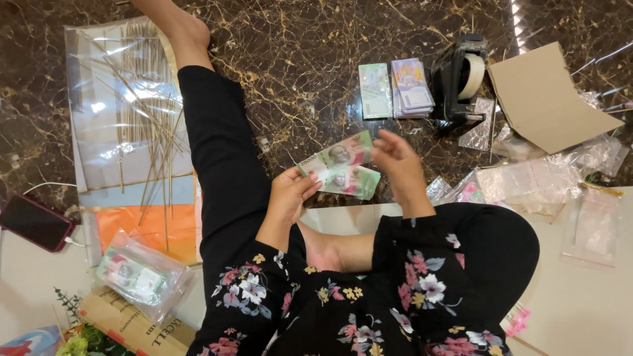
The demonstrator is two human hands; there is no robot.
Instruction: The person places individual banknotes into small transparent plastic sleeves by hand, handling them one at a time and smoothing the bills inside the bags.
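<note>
Down below lies a dark brown marble floor [310, 59] with gold veins. A person sits on it in black trousers and a black top with flowers. One leg in black trousers [221, 151] is stretched out, with its bare foot [184, 29] at the top.

On the left of the leg lies a big clear plastic sheet [105, 92] with thin wooden sticks [148, 125] spread on it. Below that is an orange paper sheet [142, 227]. A brown cardboard piece [547, 99] lies at the top right. A black tape holder [458, 79] with a roll of tape stands beside it. Just left of it are a purple stack of paper money [412, 87] and a green stack of paper money [374, 90], side by side. A red phone [36, 223] lies at the far left.

The two green and pink paper notes [343, 173] are held up in the middle, above the floor. Their long sides run from lower left to upper right, and they fan apart a little.

The left hand [290, 194] pinches the left end of the notes, with its thumb on top. The right hand [395, 158] is bent at the wrist, and its fingertips grasp the right end of the upper note.
</note>
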